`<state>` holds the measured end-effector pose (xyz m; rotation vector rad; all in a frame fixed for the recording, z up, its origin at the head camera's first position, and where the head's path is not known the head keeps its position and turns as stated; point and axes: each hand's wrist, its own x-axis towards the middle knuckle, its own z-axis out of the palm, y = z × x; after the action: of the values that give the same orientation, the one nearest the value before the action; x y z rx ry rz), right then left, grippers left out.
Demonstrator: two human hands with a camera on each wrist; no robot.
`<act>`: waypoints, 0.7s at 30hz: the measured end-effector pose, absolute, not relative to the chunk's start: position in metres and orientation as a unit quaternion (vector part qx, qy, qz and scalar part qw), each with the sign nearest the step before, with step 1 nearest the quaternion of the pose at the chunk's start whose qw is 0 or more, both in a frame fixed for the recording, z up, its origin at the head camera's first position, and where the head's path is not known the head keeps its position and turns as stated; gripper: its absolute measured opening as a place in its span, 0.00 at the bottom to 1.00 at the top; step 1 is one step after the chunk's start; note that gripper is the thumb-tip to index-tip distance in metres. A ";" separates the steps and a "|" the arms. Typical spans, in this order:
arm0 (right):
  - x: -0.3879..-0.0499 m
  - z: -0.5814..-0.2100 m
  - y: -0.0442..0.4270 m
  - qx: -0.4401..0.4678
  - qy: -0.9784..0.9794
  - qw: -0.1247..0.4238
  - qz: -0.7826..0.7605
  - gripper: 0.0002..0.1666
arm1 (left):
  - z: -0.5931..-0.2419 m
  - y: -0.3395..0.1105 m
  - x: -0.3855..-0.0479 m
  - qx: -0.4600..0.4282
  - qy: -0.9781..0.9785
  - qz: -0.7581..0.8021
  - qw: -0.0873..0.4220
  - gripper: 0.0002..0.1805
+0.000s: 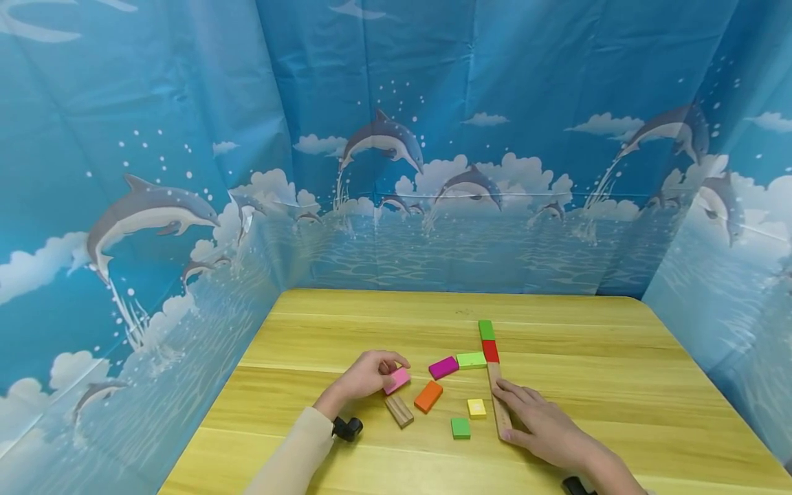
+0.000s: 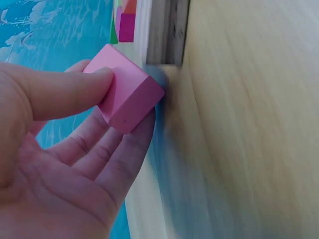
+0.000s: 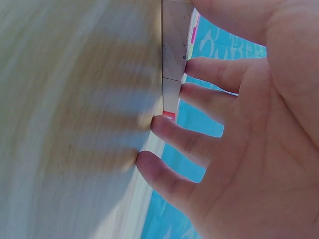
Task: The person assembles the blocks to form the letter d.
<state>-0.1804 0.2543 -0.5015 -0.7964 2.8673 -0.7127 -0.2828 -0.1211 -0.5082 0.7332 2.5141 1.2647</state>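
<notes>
Left hand (image 1: 364, 375): pinched one pink block (image 2: 130, 92); right hand (image 1: 548, 423): fingers outstretched, touched the plain wooden row (image 1: 500, 412), which adjoined one red block (image 1: 490, 351)

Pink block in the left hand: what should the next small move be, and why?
Probably bring the pink block to the free left end of the purple block. The left hand pinches it just off that end, and the purple block follows the light green block beside the longer row, so it could extend that branch.
</notes>
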 end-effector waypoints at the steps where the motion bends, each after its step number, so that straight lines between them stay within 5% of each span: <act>1: -0.181 -0.502 0.254 -0.259 0.936 0.043 -0.233 0.46 | -0.508 -0.119 -0.283 0.246 0.859 0.434 0.118 0.22; 21: -0.182 -0.504 0.255 -0.259 0.937 0.037 -0.233 0.46 | -0.512 -0.091 -0.287 0.226 0.863 0.433 0.132 0.18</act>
<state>-0.1823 0.2553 -0.5039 -0.7943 2.8741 -0.7164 -0.2873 -0.0910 -0.5125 0.6569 2.5039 1.2561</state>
